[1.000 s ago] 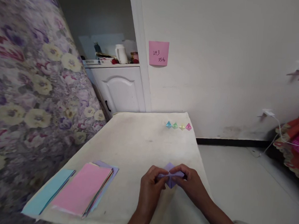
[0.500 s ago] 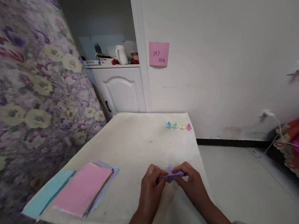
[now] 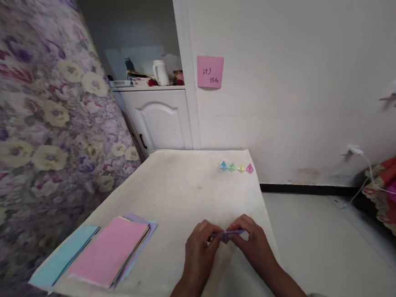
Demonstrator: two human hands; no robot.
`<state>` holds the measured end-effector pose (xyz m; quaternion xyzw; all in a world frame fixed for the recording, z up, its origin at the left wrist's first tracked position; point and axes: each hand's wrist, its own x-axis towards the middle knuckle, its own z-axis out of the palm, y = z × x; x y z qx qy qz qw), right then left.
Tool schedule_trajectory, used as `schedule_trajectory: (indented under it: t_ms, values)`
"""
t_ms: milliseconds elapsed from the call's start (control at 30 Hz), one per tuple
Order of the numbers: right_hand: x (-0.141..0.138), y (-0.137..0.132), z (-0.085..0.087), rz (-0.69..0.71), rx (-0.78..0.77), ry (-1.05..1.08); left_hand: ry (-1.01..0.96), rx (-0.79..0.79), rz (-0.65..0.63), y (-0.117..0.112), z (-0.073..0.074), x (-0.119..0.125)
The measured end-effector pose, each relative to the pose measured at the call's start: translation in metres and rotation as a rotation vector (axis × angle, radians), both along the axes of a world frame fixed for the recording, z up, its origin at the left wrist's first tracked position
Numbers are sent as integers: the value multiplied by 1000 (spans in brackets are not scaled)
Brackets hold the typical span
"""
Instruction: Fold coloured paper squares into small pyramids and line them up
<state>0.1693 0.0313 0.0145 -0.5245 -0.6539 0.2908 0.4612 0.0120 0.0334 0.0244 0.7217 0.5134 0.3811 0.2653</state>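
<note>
A small purple folded paper (image 3: 228, 234) is pinched between both my hands, just above the cream table (image 3: 181, 188) near its front right. My left hand (image 3: 201, 251) grips its left end with closed fingers. My right hand (image 3: 254, 243) grips the right end, fingers curled over the top. The paper looks squeezed nearly flat, and most of it is hidden by my fingers. A row of several tiny folded paper pieces (image 3: 236, 167), blue, green, yellow and pink, lies at the table's far right edge.
A stack of coloured paper sheets (image 3: 107, 250), pink on top with blue beside it, lies at the front left. A floral mattress (image 3: 32, 121) leans along the left. A white cabinet (image 3: 157, 115) and a wall with a pink note (image 3: 209, 71) stand behind.
The purple paper has been pressed from an open, wider shape into a thin flat one. Both hands stayed in about the same spot, closing together slightly.
</note>
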Motion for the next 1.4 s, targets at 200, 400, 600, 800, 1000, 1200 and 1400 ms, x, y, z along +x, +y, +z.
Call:
schedule_trajectory:
  t_ms: [200,400,600,800,1000,1200,1400]
  values:
    - [-1,-1,1,52,-94,4,33,7,-10,1,-1,-1]
    - [2,3,-2,48,-224,75,-129,-116,-24,6,-3,-3]
    - [7,7,-7,92,-352,199,-354,-300,-51,8,-3,-7]
    - [9,6,-4,161,-364,360,-574,-548,-138,10,-14,0]
    - [6,4,-1,193,-418,395,-726,-750,-359,1,-14,14]
    - [6,5,-1,107,-415,283,-687,-840,-292,1,-19,14]
    - [3,0,3,-49,-95,112,-704,-787,-185,2,-24,15]
